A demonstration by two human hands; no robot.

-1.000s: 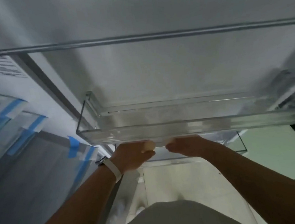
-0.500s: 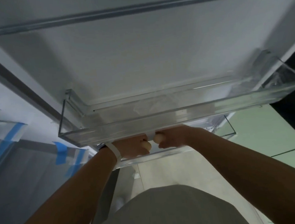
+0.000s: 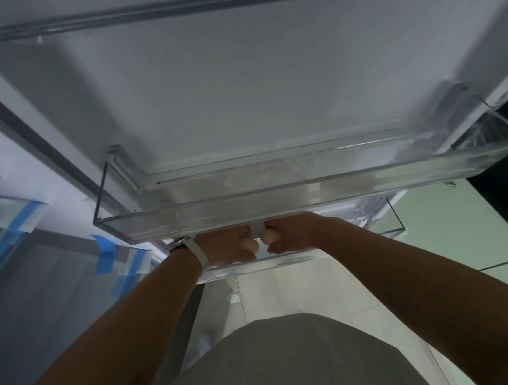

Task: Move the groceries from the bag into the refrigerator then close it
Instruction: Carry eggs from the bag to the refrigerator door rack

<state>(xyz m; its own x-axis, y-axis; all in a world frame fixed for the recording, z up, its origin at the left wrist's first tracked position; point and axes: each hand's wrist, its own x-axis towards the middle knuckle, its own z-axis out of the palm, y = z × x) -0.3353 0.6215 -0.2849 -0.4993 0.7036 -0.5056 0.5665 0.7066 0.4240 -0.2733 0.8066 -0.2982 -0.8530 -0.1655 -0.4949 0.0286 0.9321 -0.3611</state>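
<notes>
Both hands (image 3: 262, 241) nearer, eggs (image 3: 269, 235) together.

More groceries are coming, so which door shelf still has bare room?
The upper door bin looks bare from wall to wall. It is crowded below: the left hand and right hand meet mid-front of the lower bin, each apparently around an egg.

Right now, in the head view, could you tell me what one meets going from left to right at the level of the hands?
Blue tape → white wristband → left hand → egg in it → egg in the right hand → right hand → end of the lower clear door bin → green floor.
</notes>
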